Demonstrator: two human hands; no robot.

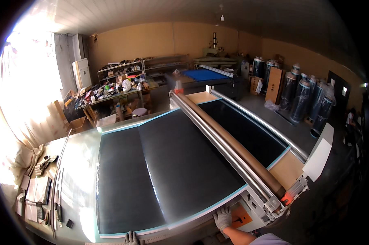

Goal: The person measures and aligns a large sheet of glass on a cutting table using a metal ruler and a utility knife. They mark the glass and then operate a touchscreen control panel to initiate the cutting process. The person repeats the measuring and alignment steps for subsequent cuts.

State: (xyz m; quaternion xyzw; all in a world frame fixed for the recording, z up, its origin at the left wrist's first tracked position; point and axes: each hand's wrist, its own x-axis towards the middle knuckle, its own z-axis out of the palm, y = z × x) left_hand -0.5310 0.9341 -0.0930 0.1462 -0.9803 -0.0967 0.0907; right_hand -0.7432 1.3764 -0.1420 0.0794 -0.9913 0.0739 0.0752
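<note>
A wide black sheet (pixel 184 163) with pale-blue edging lies on the long table, and a lengthwise crease or seam catches the light. Across it runs a gantry of metal bars (pixel 229 157) with a brown roller (pixel 250 163); the sheet shows again beyond it. In a grey glove, my right hand (pixel 223 219) rests with fingers spread at the near edge, beside the gantry's end and an orange label (pixel 241 216). My left hand (pixel 132 239), also gloved, touches the near edge of the sheet with its fingers apart; the lower frame edge cuts it off.
Long rods (pixel 60 183), a calculator (pixel 40 211) and papers (pixel 38 190) lie at the table's left end. Behind stands a cluttered workbench (pixel 111 96). A second table with a blue top (pixel 205 74) is farther back. Plastic-wrapped rolls (pixel 301 98) stand upright at right.
</note>
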